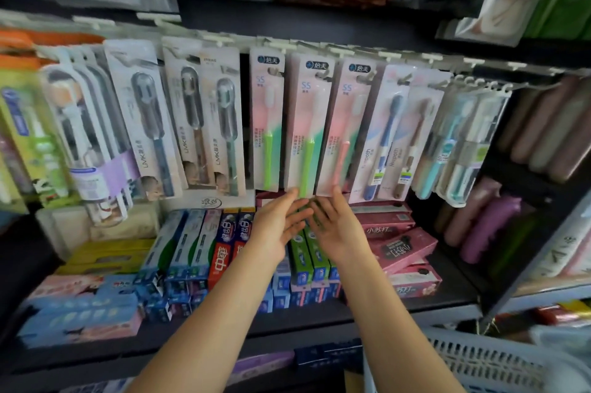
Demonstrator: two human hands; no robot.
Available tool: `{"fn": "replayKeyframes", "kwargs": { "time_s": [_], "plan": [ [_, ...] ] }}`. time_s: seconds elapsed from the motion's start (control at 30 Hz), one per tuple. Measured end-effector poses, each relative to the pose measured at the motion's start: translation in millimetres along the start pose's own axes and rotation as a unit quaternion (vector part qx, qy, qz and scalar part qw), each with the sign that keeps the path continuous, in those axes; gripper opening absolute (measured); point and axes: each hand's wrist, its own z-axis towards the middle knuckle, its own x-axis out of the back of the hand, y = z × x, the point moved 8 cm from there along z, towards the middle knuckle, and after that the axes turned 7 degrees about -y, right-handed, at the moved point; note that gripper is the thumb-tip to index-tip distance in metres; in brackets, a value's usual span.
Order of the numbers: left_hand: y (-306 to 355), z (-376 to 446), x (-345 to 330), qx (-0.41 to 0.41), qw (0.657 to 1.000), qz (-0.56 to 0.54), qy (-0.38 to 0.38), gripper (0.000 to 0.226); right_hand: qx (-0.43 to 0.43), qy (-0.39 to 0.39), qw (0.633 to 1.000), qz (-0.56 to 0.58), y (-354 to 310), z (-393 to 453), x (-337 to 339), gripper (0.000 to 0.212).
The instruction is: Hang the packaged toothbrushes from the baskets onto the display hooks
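A row of packaged toothbrushes hangs from white display hooks (323,74) along the shelf front. In the middle hang two green-handled packs (267,127) (305,130) and a pink-handled pack (342,127). My left hand (278,226) and my right hand (335,226) are raised side by side just under the middle green pack, fingers straight and spread. The fingertips reach the pack's lower edge; neither hand holds anything. A grey-blue slotted basket (479,360) sits at the lower right.
Toothpaste boxes (224,248) fill the shelf below the hooks, with pink boxes (403,248) to the right. More hanging packs crowd the left (144,123) and right (454,143). Pink and purple tubes (492,219) stand in a dark cubby at right.
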Motion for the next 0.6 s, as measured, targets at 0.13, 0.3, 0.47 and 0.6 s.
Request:
{"fn": "replayKeyframes", "kwargs": {
  "time_s": [0.13, 0.3, 0.47, 0.6],
  "plan": [
    [-1.3, -3.4, 10.2, 0.012, 1.000, 0.001, -0.010, 0.018, -0.005, 0.010, 1.000, -0.027, 5.2, -15.3, -8.5, 0.052],
    [4.1, -6.9, 34.5, -0.021, 0.996, -0.091, -0.003, 0.029, -0.043, -0.020, 0.998, -0.038, 29.3, -20.8, -33.2, 0.072],
    [13.5, -10.8, 29.7, -0.038, 0.990, -0.133, -0.034, 0.048, -0.040, -0.032, 0.999, -0.009, 31.8, -1.9, -55.0, 0.087],
    [19.7, -13.2, 26.1, -0.044, 0.985, -0.154, -0.069, 0.030, -0.042, -0.038, 0.998, -0.001, 26.3, 6.9, -58.9, 0.069]
  ]
}}
